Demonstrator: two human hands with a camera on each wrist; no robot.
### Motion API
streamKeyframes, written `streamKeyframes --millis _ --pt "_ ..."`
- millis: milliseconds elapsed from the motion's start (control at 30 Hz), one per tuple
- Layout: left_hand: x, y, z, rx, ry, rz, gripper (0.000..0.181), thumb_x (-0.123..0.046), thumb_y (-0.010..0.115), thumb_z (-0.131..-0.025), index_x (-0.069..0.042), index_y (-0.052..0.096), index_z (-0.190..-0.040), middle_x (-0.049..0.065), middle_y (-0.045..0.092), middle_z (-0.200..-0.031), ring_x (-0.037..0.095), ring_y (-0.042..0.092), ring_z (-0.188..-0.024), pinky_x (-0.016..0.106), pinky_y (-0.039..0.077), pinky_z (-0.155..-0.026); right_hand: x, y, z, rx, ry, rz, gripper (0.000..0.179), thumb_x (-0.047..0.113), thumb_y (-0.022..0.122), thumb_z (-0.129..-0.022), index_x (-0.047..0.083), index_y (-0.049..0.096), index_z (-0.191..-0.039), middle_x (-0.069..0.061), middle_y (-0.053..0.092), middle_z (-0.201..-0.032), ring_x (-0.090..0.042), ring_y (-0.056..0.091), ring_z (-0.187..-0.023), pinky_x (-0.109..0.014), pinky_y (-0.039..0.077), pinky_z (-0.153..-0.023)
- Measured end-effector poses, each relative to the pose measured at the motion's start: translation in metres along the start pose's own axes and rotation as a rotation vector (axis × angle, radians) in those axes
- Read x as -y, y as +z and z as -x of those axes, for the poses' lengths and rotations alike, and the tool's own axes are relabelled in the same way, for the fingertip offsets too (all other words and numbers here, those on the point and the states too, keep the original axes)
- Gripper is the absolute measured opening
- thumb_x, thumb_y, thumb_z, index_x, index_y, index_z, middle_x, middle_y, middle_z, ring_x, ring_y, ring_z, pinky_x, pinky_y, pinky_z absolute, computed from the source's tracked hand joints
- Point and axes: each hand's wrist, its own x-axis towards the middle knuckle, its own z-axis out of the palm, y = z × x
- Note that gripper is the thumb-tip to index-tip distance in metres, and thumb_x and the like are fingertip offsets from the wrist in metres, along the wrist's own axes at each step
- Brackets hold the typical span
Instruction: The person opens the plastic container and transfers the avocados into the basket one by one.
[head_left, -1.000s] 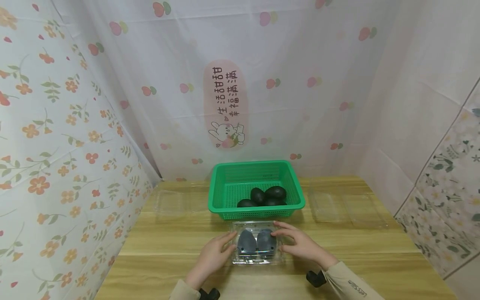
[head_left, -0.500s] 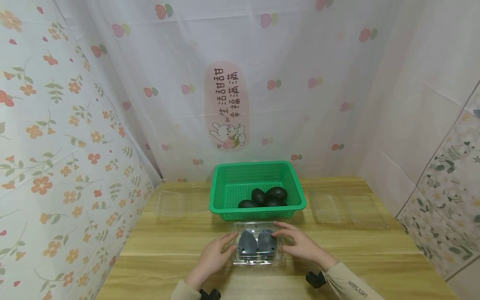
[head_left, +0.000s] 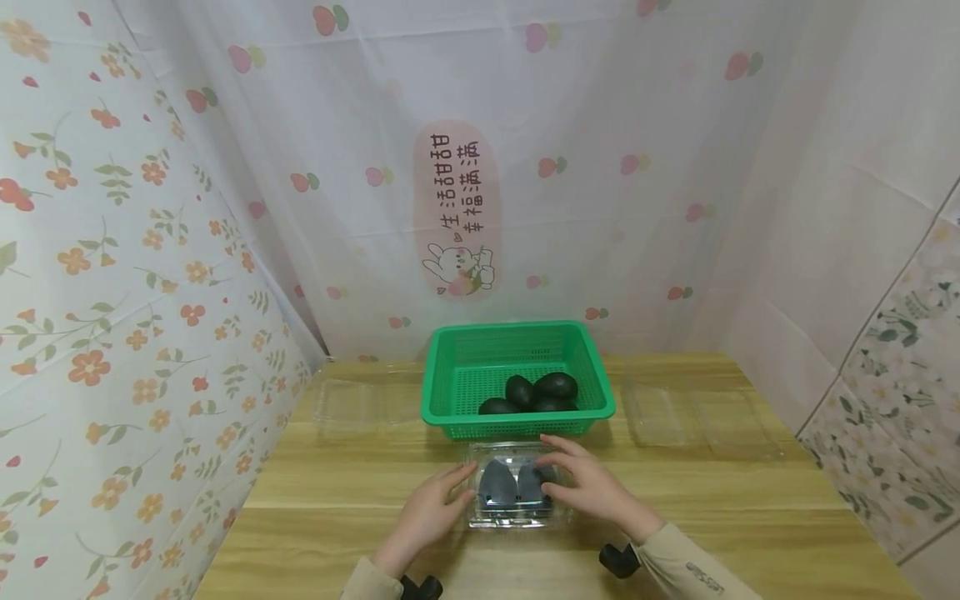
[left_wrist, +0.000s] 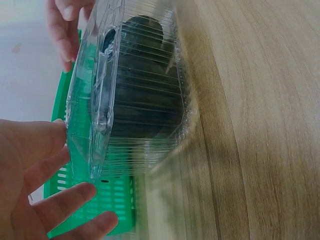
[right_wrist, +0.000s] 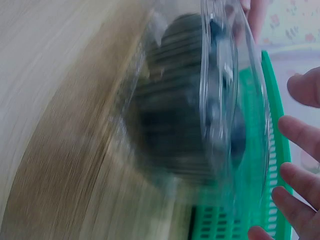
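A clear plastic clamshell box [head_left: 517, 518], lid down, stands on the wooden table with two dark avocados [head_left: 497, 483] visible through its lid. My left hand [head_left: 431, 508] is at the box's left side, fingers extended; in the left wrist view its thumb [left_wrist: 42, 137] touches the lid's edge. Over the box's right side is my right hand [head_left: 596, 492], its fingers spread. In the right wrist view, these fingers [right_wrist: 297, 132] are apart from the lid and hold nothing.
Behind the box stands a green basket [head_left: 517, 423] with several avocados [head_left: 555, 386] in its right part. Open clear plastic containers lie on both sides, one at left [head_left: 348, 404] and one at right [head_left: 663, 417]. Patterned curtains [head_left: 600, 233] enclose the table.
My right hand has come off the box's right edge and shifted slightly left and up, its fingers spreading. The left hand stays by the box.
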Motion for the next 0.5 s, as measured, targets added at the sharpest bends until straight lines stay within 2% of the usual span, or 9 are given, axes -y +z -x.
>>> streamKeyframes --millis 133,267,500 --pt "0.000 0.000 -0.001 0.000 0.000 -0.002 0.045 -0.027 0.061 -0.095 -0.010 0.056 -0.137 0.023 0.052 -0.136 0.044 0.051 -0.120 0.062 0.039 -0.098 0.011 0.005 -0.007 0.014 -0.055 0.041 0.036 0.027 0.074 -0.084 0.013 0.069 -0.117 -0.012 0.048 -0.143 -0.037 0.043 -0.131 -0.061 0.041 -0.097" --pt "0.000 0.000 -0.001 0.001 0.001 0.003 0.045 -0.027 0.061 -0.095 -0.011 0.056 -0.137 0.023 0.051 -0.136 0.044 0.051 -0.120 0.062 0.039 -0.098 0.017 0.012 -0.012 0.033 -0.103 0.083 0.043 0.034 0.076 -0.082 0.014 0.068 -0.119 -0.013 0.048 -0.142 -0.038 0.041 -0.131 -0.066 0.034 -0.099" --pt "0.001 0.000 0.000 -0.003 0.007 0.003 0.045 -0.028 0.060 -0.096 -0.011 0.056 -0.137 0.023 0.052 -0.135 0.044 0.051 -0.120 0.062 0.040 -0.098 0.022 0.022 -0.016 0.102 -0.124 0.122 0.057 0.048 0.075 -0.079 0.018 0.064 -0.126 -0.012 0.048 -0.143 -0.036 0.040 -0.132 -0.068 0.028 -0.101"
